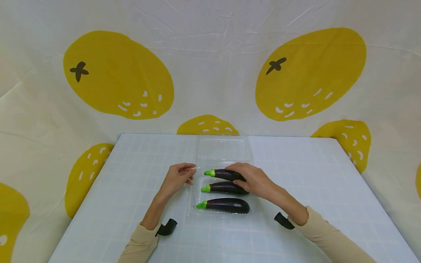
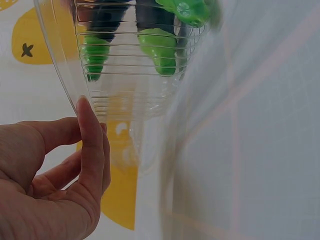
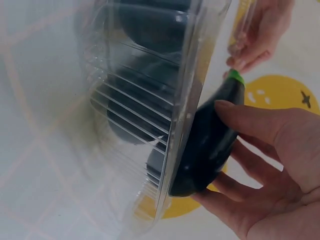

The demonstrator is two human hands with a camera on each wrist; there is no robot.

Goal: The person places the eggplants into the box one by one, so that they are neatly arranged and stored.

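A clear plastic clamshell container (image 1: 194,212) lies open on the table, its lid (image 1: 222,148) folded back at the far side. Three dark purple eggplants with green stems show in the head view: a near one (image 1: 227,205), a middle one (image 1: 227,187) and a far one (image 1: 227,174). My right hand (image 1: 253,179) grips the far eggplant by its rounded end, thumb on the near side; the right wrist view shows this eggplant (image 3: 207,145) raised at the container's rim. At the left edge, the thumb and fingers of my left hand (image 1: 178,177) pinch the container's rim.
A white table (image 1: 296,160) with a faint grid carries the container. Behind it hangs a pale cloth (image 1: 210,73) printed with large yellow fruit. Black wrist mounts (image 1: 167,227) sit below both hands.
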